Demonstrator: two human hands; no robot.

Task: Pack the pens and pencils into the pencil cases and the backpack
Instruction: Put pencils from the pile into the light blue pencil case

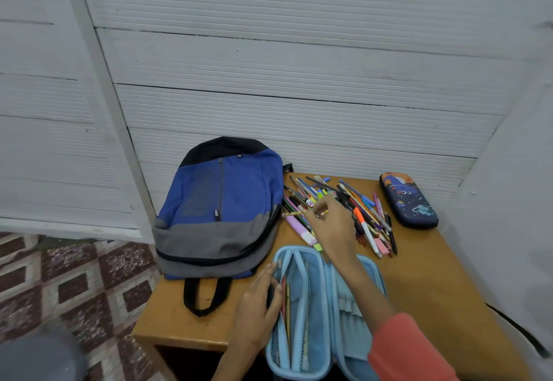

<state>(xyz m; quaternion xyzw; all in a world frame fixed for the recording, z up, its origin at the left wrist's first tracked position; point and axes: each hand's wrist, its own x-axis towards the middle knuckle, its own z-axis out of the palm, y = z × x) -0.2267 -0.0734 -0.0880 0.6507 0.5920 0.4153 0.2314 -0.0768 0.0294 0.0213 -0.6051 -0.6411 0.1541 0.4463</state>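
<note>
While the case (317, 300) is touched by the left hand (257, 312), its fingers straight and pressed together, a pencil (294, 213) is pinched by the right hand (332, 225), sticking out left of the fingertips, above the pile (366, 225).

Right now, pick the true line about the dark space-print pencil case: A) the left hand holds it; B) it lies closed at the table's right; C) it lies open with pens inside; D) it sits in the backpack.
B: the space-print pencil case lies closed near the right edge of the table, apart from the pen pile.
</note>
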